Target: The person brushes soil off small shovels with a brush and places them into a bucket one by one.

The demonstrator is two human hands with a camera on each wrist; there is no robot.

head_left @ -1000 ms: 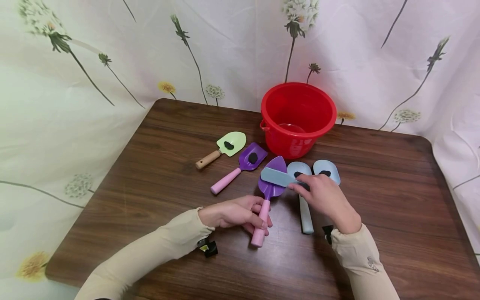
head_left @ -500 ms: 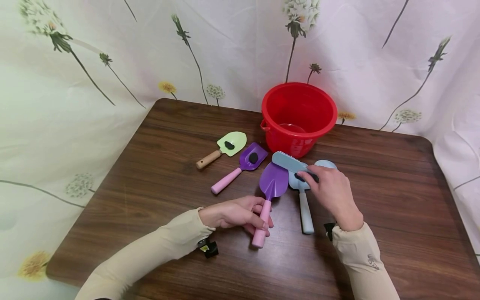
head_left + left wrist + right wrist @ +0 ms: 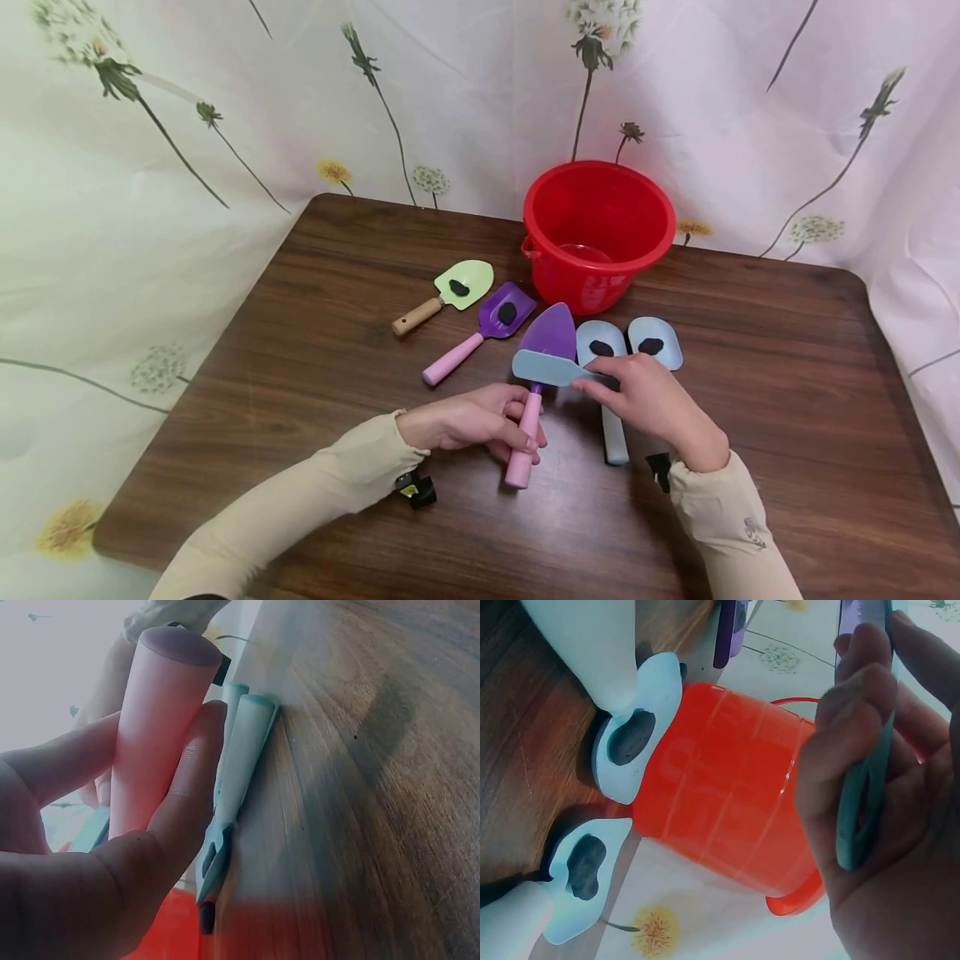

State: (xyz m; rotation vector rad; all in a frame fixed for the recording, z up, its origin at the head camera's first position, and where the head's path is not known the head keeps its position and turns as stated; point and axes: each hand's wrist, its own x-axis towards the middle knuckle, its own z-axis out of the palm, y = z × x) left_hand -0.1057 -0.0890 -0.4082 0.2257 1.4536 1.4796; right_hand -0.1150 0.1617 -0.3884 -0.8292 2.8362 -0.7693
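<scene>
My left hand [image 3: 480, 421] grips the pink handle [image 3: 157, 735] of a purple trowel [image 3: 550, 329], whose blade points away toward the bucket. In my right hand [image 3: 651, 398] is a light blue brush [image 3: 543, 367], pinched by its handle. The brush lies across the lower part of the trowel's blade, near the neck. Its bristles are hidden from the head view. From the right wrist, the fingers show curled round the brush's handle [image 3: 862, 802]. Just beyond my right hand rest two light blue scoops [image 3: 600, 332], each with a black lump [image 3: 651, 346] in it.
A red bucket [image 3: 551, 287] stands behind the trowel. To the left lie a purple scoop [image 3: 517, 300] with a pink handle and a green trowel [image 3: 472, 275] with a wooden handle, each bearing a black lump. Floral cloth [image 3: 450, 100] hangs behind the wooden table [image 3: 300, 333].
The brush moved off past the trowel's tip, toward the bucket, then came back down to the blade's lower end. My left hand keeps its grip on the trowel, which has tilted slightly.
</scene>
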